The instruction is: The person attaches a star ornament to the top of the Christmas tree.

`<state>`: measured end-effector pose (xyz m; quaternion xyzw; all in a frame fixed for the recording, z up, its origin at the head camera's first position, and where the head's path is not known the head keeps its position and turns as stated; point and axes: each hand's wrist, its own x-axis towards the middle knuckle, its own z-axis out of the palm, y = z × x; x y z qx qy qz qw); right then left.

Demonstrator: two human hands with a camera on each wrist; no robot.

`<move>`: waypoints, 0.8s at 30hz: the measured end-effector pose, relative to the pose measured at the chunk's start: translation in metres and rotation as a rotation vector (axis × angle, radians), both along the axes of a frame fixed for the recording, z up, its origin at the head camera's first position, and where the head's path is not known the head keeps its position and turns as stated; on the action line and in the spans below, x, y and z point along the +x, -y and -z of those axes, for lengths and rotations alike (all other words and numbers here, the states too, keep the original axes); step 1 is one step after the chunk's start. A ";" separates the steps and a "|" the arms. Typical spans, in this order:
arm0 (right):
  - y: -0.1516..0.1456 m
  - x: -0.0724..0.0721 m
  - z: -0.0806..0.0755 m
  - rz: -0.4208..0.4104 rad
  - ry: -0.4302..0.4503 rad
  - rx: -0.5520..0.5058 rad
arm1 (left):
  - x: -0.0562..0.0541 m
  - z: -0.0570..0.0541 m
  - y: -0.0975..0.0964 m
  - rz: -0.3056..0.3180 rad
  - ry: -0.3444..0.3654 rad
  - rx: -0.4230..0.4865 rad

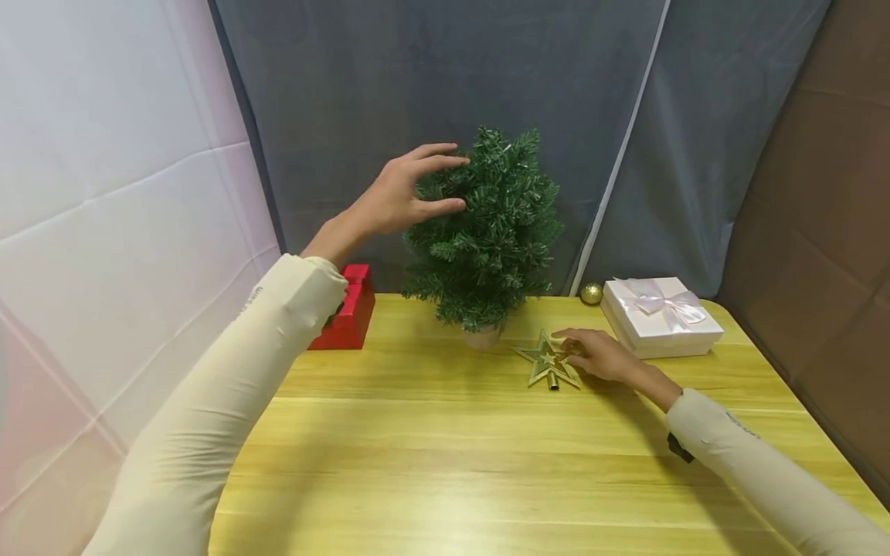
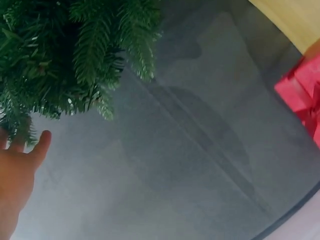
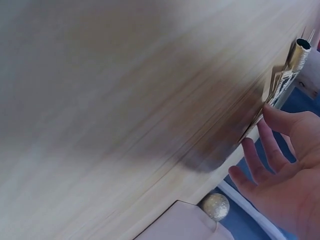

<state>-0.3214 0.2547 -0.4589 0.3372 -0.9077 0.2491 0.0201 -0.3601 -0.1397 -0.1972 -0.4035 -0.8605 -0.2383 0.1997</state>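
Observation:
A small green artificial Christmas tree (image 1: pixel 487 232) stands upright in a pale pot (image 1: pixel 481 335) near the back of the table. My left hand (image 1: pixel 399 189) is raised at the tree's upper left side, fingers and thumb spread apart. In the left wrist view, the left hand's fingertips (image 2: pixel 44 140) reach the lower edge of the branches (image 2: pixel 90 55). On the table right of the pot lies a gold star tree topper (image 1: pixel 545 360), its tube pointing toward me. My right hand (image 1: pixel 603 355) is at the star's right side, its thumb right at the star's edge and its fingers loosely bent.
A white gift box (image 1: pixel 660 316) with a pale ribbon sits at the back right of the wooden table (image 1: pixel 445 463). Beside it is a gold glitter ball (image 1: pixel 592 293). A red box (image 1: pixel 356 309) stands at the back left, partly behind my left sleeve (image 1: pixel 229 378). Grey curtains (image 1: pixel 348 77) hang behind.

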 end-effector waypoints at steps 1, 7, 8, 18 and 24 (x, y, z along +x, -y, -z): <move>0.000 0.000 0.000 -0.003 0.001 0.000 | -0.001 0.002 0.000 0.007 -0.009 0.021; -0.002 -0.004 0.002 -0.019 -0.006 0.008 | -0.003 0.008 -0.002 -0.015 -0.027 0.068; -0.002 -0.005 0.002 -0.021 -0.004 0.008 | -0.002 0.009 -0.002 -0.025 -0.024 0.067; -0.006 -0.009 0.004 -0.028 0.016 0.002 | -0.002 0.013 -0.002 -0.041 -0.034 0.082; -0.008 -0.010 0.002 -0.029 0.026 -0.024 | -0.002 0.013 -0.002 -0.044 -0.036 0.081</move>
